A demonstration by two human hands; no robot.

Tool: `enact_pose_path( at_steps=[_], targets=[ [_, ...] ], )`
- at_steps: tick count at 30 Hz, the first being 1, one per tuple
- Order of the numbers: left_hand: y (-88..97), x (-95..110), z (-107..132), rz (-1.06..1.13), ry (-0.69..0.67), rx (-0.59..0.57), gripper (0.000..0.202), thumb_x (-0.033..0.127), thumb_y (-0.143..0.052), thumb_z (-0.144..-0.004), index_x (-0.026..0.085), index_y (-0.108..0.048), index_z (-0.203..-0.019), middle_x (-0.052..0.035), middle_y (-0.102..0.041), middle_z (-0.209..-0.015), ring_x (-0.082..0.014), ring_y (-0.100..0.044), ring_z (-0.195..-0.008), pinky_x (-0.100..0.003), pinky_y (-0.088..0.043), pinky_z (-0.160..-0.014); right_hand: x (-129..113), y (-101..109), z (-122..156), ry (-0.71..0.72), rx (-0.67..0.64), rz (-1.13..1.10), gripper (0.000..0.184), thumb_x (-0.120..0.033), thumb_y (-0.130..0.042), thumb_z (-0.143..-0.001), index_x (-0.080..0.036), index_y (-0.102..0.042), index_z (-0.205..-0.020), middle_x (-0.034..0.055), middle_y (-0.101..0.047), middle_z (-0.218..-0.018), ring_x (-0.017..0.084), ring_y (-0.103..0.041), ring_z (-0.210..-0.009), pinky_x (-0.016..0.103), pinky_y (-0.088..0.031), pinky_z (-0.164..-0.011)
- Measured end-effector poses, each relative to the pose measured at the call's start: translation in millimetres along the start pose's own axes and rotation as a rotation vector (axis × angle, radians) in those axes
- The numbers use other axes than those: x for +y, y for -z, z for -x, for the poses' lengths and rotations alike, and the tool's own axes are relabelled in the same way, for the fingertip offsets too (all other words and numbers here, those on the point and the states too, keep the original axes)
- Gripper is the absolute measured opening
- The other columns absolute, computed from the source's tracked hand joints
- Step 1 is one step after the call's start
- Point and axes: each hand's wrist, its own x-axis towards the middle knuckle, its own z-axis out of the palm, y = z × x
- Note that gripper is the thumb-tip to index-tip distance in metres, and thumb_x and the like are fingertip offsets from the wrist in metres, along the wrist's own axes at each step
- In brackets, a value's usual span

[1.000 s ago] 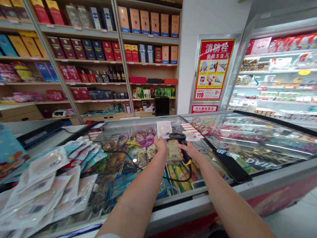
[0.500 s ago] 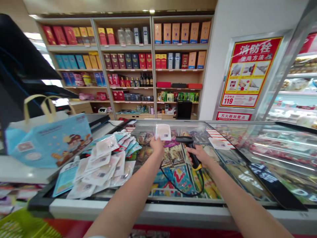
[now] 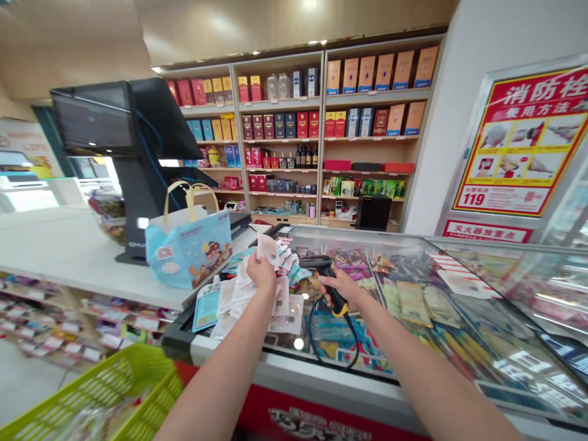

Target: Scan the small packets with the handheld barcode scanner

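Note:
My left hand [image 3: 260, 271] pinches a small clear packet [image 3: 267, 248] and holds it up above a pile of similar flat packets [image 3: 250, 293] lying on the glass lid of a chest freezer [image 3: 413, 306]. My right hand [image 3: 337, 285] is wrapped round the handle of a black barcode scanner [image 3: 321, 268] with a yellow band; its head points left toward the held packet. The scanner's black cable [image 3: 331, 343] loops over the glass in front of me.
A blue paper gift bag [image 3: 188, 248] stands on the white counter [image 3: 68, 257] beside a black checkout screen [image 3: 98, 119]. A green shopping basket [image 3: 105, 392] sits low at the left. Shelves of boxed goods [image 3: 321, 122] fill the back wall; a red fire notice [image 3: 519, 147] hangs at right.
My view has swung left, bringing the counter, screen and basket into sight. Both hands moved left with it, and the held packet now hangs over the packet pile.

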Motion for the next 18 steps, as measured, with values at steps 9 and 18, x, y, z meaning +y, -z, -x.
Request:
enact_pose_path(
  at_steps=[9, 18],
  targets=[
    [21.5, 8.3, -3.1, -0.273, -0.256, -0.01, 0.049, 0.013, -0.054, -0.073, 0.016, -0.058, -0.122, -0.0156, -0.039, -0.147, -0.0262, -0.032, -0.139, -0.039, -0.025, -0.115, 4.1, -0.3, 1.2, -0.008, 0.019, -0.017, 0.038, -0.042, -0.072, -0.063, -0.019, -0.048, -0.083, -0.0087, -0.053, -0.051, 0.007, -0.047, -0.037, 0.021, -0.042, -0.036],
    [-6.0, 34.8, 42.5, -0.449, -0.533, -0.184, 0.034, 0.015, -0.05, -0.078, 0.019, -0.063, -0.11, -0.0115, -0.045, -0.144, -0.03, -0.024, -0.142, -0.057, -0.011, -0.114, 5.1, 54.9, 28.6, 0.01, 0.196, -0.057, 0.039, -0.043, -0.074, -0.06, -0.02, -0.049, -0.079, -0.0078, -0.054, -0.052, 0.008, -0.048, -0.037, 0.021, -0.042, -0.036]
  ],
)
